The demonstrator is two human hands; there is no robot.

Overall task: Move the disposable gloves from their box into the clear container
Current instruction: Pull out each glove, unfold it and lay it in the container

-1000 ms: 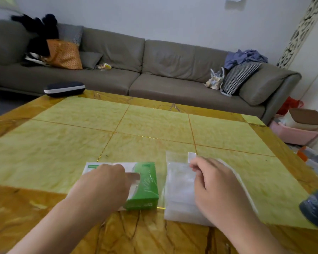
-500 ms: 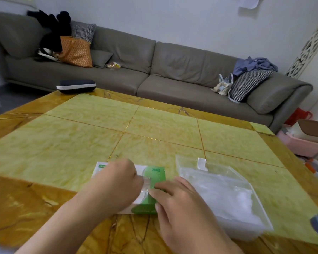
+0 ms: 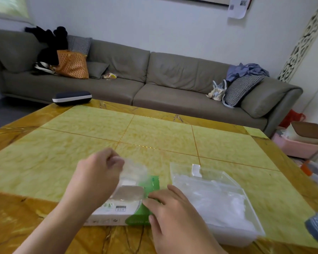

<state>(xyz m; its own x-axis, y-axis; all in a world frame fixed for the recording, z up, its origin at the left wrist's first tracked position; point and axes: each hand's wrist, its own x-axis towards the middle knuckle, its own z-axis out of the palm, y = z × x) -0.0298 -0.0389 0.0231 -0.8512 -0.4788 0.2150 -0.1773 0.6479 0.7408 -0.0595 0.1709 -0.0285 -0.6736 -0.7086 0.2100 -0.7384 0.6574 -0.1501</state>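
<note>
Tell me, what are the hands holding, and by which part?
The left hand pinches a clear glove by its top end, drawing it up from the box. The right hand rests on the box's green end.

Desk: yellow-green marble panels, gold inlay lines, amber veined border. Dark zip case on its far left corner. Behind it a long grey-brown sofa against a plain pale wall. Sofa left end: orange patterned bag, black clothing pile, houndstooth cushion. Right end: second houndstooth cushion, crumpled blue garment, small pale bag. White fretwork screen far right; pink tub on the floor below (contents unclear). Soft daylight, even.
</note>
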